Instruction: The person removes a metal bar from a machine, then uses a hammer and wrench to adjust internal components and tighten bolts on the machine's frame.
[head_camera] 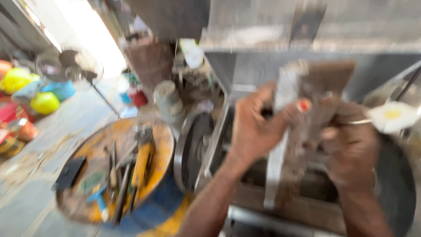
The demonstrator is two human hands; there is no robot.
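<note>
Both hands up close, blurred by motion. Left hand (256, 127) wraps its fingers round a flat grey metal bar (280, 131), thumb pressed across it; right hand (351, 147) clasps the same piece from the other side. Bar stands near upright over the machine housing (307, 66), joined to a brown rusty plate (326, 87). Likely stiff, heavy, rough-edged; best gripped mid-length, as now. Beside it, a dark pulley wheel (193, 149). Lower left, round yellow drum top (114, 171) carrying hand tools (127, 171). White tag with yellow centre (392, 115) at right. No labels readable.
</note>
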